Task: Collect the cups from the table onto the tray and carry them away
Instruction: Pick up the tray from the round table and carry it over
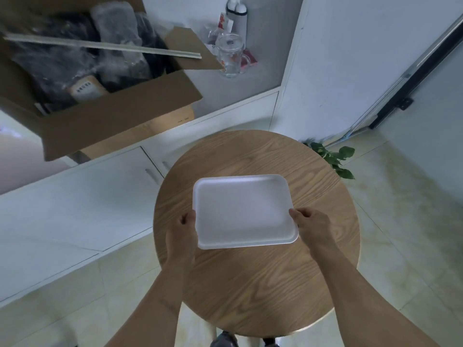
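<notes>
Far left, an open cardboard box (100, 96) sat on the white cabinet top (75, 196), stuffed with dark bubble-wrapped bundles, a pale strip laid across its mouth. Nothing there for the task.

Moving in, the left hand (184, 231) was clamped on the left edge of the white tray (243, 211), thumb on the rim and fingers curled beneath it. The tray was bare, not a cup on it, and it lay level over the middle of the round wooden table (250, 284); whether it rested on the wood or hung just above could not be told. The right hand (310, 226) matched its partner, closed on the tray's right edge near the near corner.

And the table itself? No cup on it anywhere in view. The only drinking vessel visible was a clear glass mug (230, 56) with a lid and handle, up on the cabinet top beyond the box, well apart from the tray, with red packets (248, 61) beside it.

So this looked like the very opening, tray being positioned, collection not begun. The next move would call for freeing one hand and finding the cups, which may lie outside the frame. Far right, a leafy plant (338, 159) peeked from behind the table edge.
</notes>
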